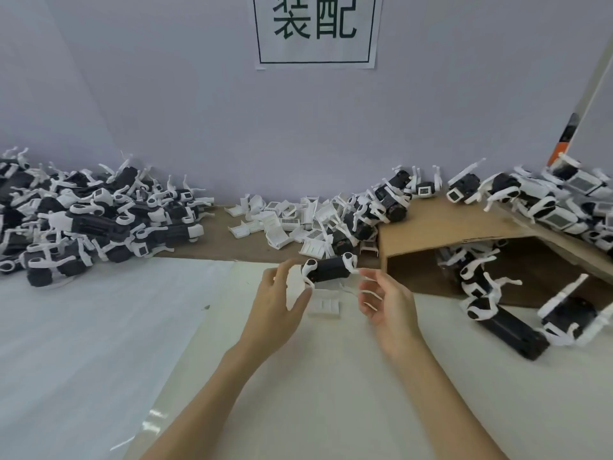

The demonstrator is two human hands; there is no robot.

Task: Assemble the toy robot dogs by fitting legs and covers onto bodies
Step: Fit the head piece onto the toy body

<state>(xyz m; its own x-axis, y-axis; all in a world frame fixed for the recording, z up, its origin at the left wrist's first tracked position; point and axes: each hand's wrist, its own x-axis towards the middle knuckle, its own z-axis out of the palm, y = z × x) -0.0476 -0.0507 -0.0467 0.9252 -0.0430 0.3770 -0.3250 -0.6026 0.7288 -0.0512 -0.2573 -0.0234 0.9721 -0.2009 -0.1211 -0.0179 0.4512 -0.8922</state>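
Observation:
A black toy dog body (331,269) with white legs hangs above the table's middle. My left hand (280,303) grips its white head end, thumb and fingers curled round it. My right hand (386,302) is at the rear end, its fingers loosely spread near a thin white leg (356,270); whether it pinches the leg I cannot tell. A white cover (324,303) lies flat on the table just under the body.
A big heap of black-and-white dog bodies (83,220) fills the back left. Loose white covers (292,220) lie at the back centre. A cardboard box (464,227) at the right has more dogs (547,200) on and inside it. A paper sign (315,31) hangs on the wall.

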